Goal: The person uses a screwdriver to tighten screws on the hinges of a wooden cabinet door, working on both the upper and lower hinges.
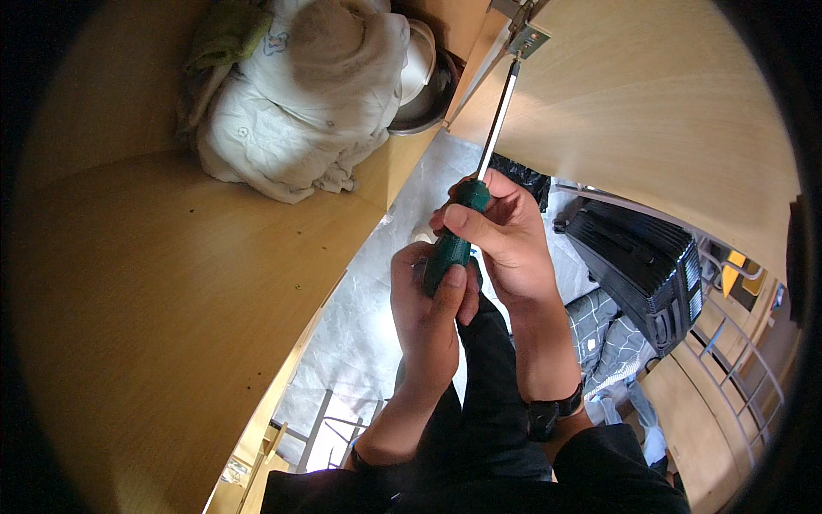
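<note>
Both my hands grip a screwdriver (451, 247) with a green handle and a long metal shaft. My left hand (424, 300) wraps the butt end of the handle, thumb along it. Farther up, my right hand (505, 231) closes round the front of the handle, thumb pressed on top. The shaft slants up and away to a metal hinge (529, 40) fixed on the wooden cabinet door (651, 94). Its dark tip meets the hinge at a screw, or very nearly; the exact contact is too small to tell.
Left is a wooden cabinet shelf (171, 283) bearing a heap of white cloth (300, 103), a green cloth (227, 34) and a dark metal bowl (432, 103). A black suitcase (634, 265) stands below the door at right, beside checked fabric (604, 334). Grey floor (351, 325) shows between.
</note>
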A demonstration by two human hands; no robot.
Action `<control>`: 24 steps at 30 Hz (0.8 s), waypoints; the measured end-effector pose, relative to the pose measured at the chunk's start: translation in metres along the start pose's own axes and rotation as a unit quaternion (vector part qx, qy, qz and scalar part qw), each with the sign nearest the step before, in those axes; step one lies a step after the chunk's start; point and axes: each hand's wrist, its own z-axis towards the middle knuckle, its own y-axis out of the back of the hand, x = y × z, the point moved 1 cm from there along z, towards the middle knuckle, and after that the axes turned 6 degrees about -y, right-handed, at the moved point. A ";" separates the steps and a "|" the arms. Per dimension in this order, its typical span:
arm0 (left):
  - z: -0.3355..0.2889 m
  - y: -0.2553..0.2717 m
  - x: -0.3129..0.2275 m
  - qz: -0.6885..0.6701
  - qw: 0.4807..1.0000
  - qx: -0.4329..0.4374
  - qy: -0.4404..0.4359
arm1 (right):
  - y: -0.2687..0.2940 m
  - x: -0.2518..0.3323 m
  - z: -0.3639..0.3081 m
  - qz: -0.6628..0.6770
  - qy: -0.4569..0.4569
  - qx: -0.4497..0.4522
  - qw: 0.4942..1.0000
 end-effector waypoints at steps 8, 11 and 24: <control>0.004 0.005 -0.003 -0.097 0.984 0.040 0.146 | -0.005 0.023 -0.009 0.092 0.002 0.107 0.990; 0.002 0.000 0.005 -0.078 0.995 0.042 0.055 | 0.003 0.011 -0.005 0.003 -0.001 0.038 0.999; 0.011 0.012 0.004 -0.212 0.946 0.151 0.191 | 0.022 0.057 0.052 0.299 0.081 0.093 0.946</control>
